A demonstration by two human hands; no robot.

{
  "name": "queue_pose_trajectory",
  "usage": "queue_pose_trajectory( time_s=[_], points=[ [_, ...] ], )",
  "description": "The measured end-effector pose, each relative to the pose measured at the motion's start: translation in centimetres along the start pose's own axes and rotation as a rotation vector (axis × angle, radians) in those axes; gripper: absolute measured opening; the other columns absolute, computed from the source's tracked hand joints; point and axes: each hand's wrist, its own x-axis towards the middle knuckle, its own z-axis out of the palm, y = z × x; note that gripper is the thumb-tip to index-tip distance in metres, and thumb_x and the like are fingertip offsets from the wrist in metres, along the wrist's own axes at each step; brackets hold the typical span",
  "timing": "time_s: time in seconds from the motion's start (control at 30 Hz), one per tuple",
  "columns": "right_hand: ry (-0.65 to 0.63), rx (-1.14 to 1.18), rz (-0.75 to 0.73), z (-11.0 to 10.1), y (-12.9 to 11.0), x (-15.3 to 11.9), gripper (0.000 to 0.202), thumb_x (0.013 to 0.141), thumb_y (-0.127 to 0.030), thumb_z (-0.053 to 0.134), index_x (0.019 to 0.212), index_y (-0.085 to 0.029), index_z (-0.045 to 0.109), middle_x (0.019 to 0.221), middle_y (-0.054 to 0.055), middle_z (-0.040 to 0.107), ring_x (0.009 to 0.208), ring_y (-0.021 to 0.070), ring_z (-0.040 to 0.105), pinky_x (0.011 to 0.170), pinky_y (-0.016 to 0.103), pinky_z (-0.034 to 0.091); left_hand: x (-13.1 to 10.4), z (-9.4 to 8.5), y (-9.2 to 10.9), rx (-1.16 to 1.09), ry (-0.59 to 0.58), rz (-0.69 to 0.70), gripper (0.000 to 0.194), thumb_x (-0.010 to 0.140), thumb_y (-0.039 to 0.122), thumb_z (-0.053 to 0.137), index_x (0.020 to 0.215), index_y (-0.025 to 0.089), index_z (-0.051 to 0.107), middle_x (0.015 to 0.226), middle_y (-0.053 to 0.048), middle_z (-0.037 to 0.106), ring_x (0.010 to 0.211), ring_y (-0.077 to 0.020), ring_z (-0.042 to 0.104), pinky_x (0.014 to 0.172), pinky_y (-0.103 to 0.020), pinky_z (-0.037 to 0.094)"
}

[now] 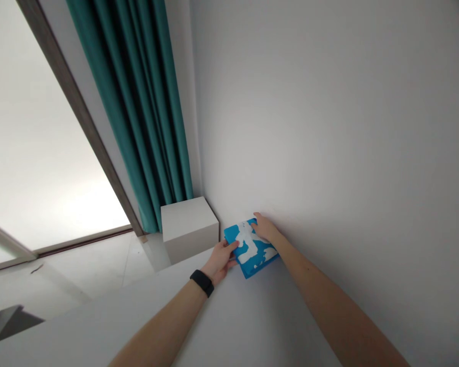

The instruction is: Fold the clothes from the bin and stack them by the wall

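Observation:
A flat, rectangular blue packet with white splash shapes (249,248) is between my two hands, close to the wall; whether it is a box or a book I cannot tell. My left hand (221,260), with a black band on its wrist, grips the left edge, thumb on top and fingers beneath. My right hand (265,228) is closed over the upper right edge, its thumb on the printed face and the other fingers mostly hidden. The packet lies tilted just above or on a white surface (145,311); contact is unclear.
Beyond the white surface's far edge stands a white box-shaped cabinet (189,219) in the corner. Teal curtains (149,112) hang behind it, beside a bright glass door (49,127). A plain wall (329,112) rises on the right. A dark grey object (11,321) sits lower left.

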Motion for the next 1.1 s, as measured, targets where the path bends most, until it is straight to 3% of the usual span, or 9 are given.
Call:
queue_pose_trajectory(
  time_s=[0.2,0.3,0.37,0.53,0.63,0.77,0.87,1.1],
  points=[
    [0.04,-0.077,-0.127,-1.0,-1.3,-3.9,0.044,0.095,-0.03,0.043,0.138,-0.018,0.048,0.131,0.017,0.058,0.119,0.0295,0.056,0.097,0.041,0.042,0.0,-0.1,0.0,-0.003,0.015,-0.001,0.02,0.084,0.017,0.071,0.102,0.012,0.064,0.094,-0.011,0.073,0.069,-0.0162,0.07,0.058,-0.025,0.058],
    [0.085,-0.09,-0.277,-1.0,-1.3,-7.6,0.042,0.098,-0.034,0.041,0.136,-0.022,0.051,0.141,0.011,0.052,0.132,0.0269,0.044,0.109,0.043,0.032,-0.2,0.1,0.2,-0.005,0.019,0.005,0.015,0.084,0.016,0.069,0.099,0.013,0.065,0.088,-0.008,0.072,0.063,-0.0139,0.068,0.055,-0.024,0.057],
    [0.127,-0.08,-0.47,-0.6,-0.6,-9.9,0.043,0.099,-0.036,0.038,0.136,-0.02,0.052,0.142,0.011,0.052,0.133,0.0242,0.043,0.112,0.042,0.031,-0.4,0.2,0.3,-0.007,0.022,0.01,0.013,0.084,0.015,0.068,0.096,0.013,0.065,0.084,-0.006,0.071,0.059,-0.0123,0.065,0.052,-0.023,0.056],
    [0.239,-0.102,-0.717,1.2,1.2,-13.5,0.076,0.083,-0.048,0.065,0.146,-0.014,0.038,0.147,0.015,0.046,0.139,0.0288,0.036,0.117,0.052,0.023,-0.8,0.5,0.6,-0.012,0.027,0.012,0.014,0.083,0.014,0.068,0.097,0.013,0.065,0.084,-0.006,0.071,0.06,-0.0125,0.065,0.051,-0.023,0.056],
    [0.329,-0.143,-0.74,1.9,1.2,-14.2,0.075,0.08,-0.039,0.068,0.145,-0.013,0.039,0.146,0.016,0.047,0.138,0.0307,0.037,0.117,0.055,0.024,-1.0,0.6,0.7,-0.021,0.043,0.013,0.012,0.083,0.012,0.067,0.095,0.014,0.064,0.084,-0.005,0.071,0.058,-0.011,0.063,0.049,-0.021,0.055],
    [0.453,-0.107,-0.737,2.4,0.5,-14.3,0.061,0.084,-0.024,0.058,0.142,-0.015,0.043,0.14,0.014,0.053,0.134,0.0268,0.044,0.115,0.05,0.03,-0.9,0.8,0.8,-0.029,0.059,0.012,0.013,0.081,0.014,0.071,0.09,0.015,0.062,0.077,-0.002,0.068,0.054,-0.0098,0.06,0.047,-0.019,0.053],
    [0.533,-0.054,-0.743,2.5,0.3,-14.2,0.063,0.083,-0.019,0.054,0.144,-0.016,0.04,0.136,0.013,0.057,0.131,0.0248,0.047,0.114,0.048,0.034,-0.7,1.0,0.9,-0.028,0.058,0.009,0.013,0.081,0.016,0.071,0.09,0.015,0.061,0.071,0.0,0.064,0.051,-0.0094,0.057,0.044,-0.019,0.052],
    [0.559,-0.009,-0.658,2.9,1.3,-13.5,0.073,0.077,-0.008,0.049,0.148,-0.018,0.032,0.137,0.012,0.057,0.132,0.0246,0.046,0.113,0.049,0.035,-0.9,1.4,1.5,-0.024,0.024,-0.003,0.012,0.084,0.016,0.068,0.093,0.016,0.059,0.071,0.0,0.064,0.049,-0.0089,0.057,0.044,-0.02,0.053]
  ],
)
